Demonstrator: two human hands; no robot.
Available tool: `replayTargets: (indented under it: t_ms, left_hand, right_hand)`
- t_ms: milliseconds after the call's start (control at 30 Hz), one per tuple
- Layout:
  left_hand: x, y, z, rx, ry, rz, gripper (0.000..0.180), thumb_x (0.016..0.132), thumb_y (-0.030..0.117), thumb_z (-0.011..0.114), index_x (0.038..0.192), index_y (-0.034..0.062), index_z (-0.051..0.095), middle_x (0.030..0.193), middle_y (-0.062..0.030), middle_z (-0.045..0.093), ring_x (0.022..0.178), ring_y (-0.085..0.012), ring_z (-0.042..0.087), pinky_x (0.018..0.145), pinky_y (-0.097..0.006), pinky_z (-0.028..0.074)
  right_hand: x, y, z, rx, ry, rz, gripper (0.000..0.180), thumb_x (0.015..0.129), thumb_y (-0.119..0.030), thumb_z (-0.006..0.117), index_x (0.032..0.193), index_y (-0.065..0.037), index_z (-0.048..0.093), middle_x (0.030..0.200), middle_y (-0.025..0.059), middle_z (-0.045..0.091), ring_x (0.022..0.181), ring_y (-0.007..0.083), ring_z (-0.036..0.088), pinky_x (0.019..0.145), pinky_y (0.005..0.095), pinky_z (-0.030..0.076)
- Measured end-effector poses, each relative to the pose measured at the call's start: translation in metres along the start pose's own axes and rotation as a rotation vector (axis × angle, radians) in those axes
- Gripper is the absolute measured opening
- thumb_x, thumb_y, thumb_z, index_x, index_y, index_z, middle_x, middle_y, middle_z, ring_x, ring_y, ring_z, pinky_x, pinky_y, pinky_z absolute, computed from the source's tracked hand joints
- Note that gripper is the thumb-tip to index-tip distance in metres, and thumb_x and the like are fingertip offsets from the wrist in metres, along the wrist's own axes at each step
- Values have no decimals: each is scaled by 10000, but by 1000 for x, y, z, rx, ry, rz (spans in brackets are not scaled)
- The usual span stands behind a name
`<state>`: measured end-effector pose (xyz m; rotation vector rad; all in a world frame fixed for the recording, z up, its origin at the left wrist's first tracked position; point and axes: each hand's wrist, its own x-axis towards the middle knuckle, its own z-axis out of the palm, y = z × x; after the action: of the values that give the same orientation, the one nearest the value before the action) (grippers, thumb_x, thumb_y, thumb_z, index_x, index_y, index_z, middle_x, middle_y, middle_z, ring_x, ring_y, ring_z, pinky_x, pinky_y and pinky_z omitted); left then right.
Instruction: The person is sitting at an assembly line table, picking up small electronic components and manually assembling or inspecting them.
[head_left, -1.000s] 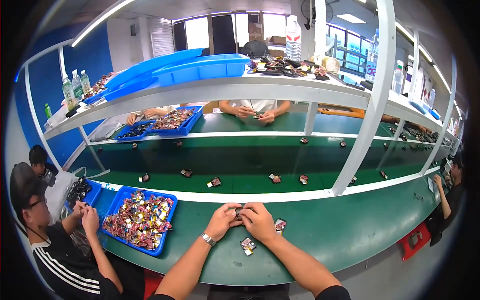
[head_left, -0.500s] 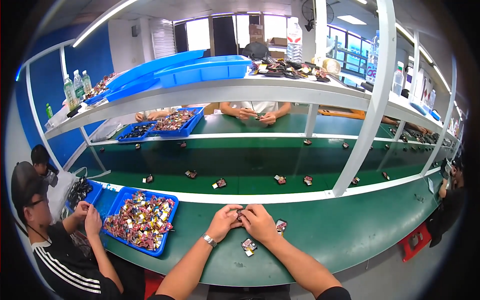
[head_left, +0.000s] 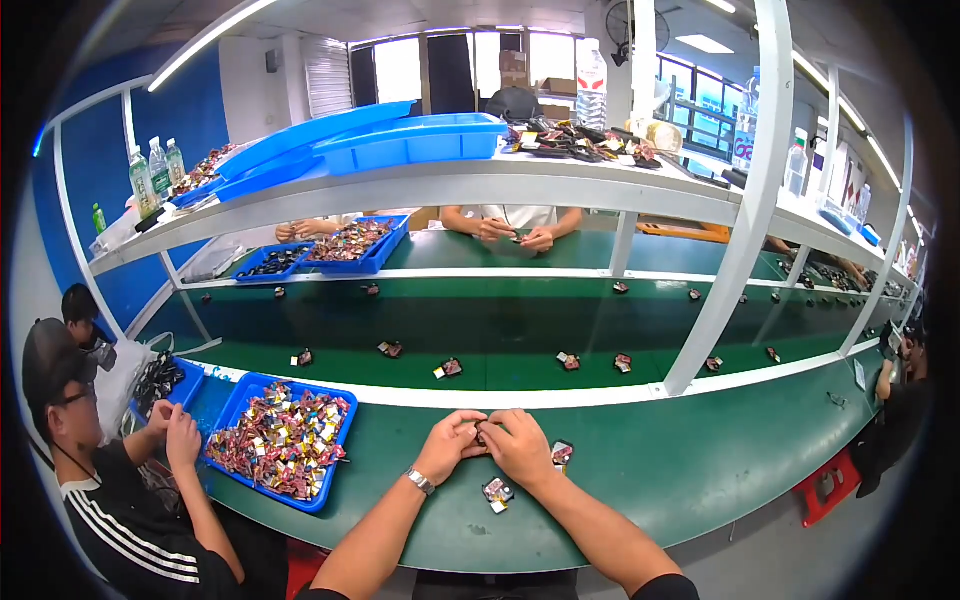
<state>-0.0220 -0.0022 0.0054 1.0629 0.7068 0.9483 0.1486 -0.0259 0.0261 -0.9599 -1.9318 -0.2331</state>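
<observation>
My left hand, with a metal watch on its wrist, and my right hand meet over the green bench. Between their closed fingertips is a small dark electronic part, mostly covered by the fingers. Just below the hands lies a small black-cased electronic unit with a whitish piece sticking out. A similar unit rests to the right, beside my right hand.
On the left, a blue tray is heaped with red, yellow and white parts. A co-worker sits beside it, hands together. Beyond a white rail, spaced units lie on a green conveyor belt. A slanted white post rises at right.
Units on the conveyor belt have shifted slightly to the right. My hands stay together in almost the same place, with a slight shift of the fingers.
</observation>
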Motion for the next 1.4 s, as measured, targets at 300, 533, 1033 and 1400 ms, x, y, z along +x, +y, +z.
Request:
replayTargets:
  t_ms: [300,533,1033,1400]
  left_hand:
    - [0,-1,0,17,10,7,251,994,81,466,1236,20,486,1105,-96,637,1005,-180,646,876,-328,560]
    - [1,-1,0,-67,64,43,269,971,41,475,1237,-2,475,1121,-97,635,1010,-187,645,848,-330,563]
    - [1,9,9,-94,84,78,428,991,66,450,1402,19,339,1436,-193,429,1215,-317,546,945,-433,535]
    - [0,5,-6,-9,9,70,403,981,77,479,1367,6,384,1433,-191,437,1242,-346,525,961,-482,524]
  right_hand:
    - [-3,-3,1,4,49,130,157,731,-106,756,869,-75,689,870,34,612,805,217,602,671,340,511]
    - [-11,-17,5,-190,-25,87,329,788,-155,704,1093,-46,647,1168,109,595,1017,273,577,794,397,493]
    - [37,70,23,-61,-141,390,142,820,-124,621,864,7,655,905,165,636,842,366,604,770,465,503]
    - [34,140,0,-385,-31,561,431,741,-287,766,1058,-20,645,1061,172,622,1018,357,558,861,448,481]
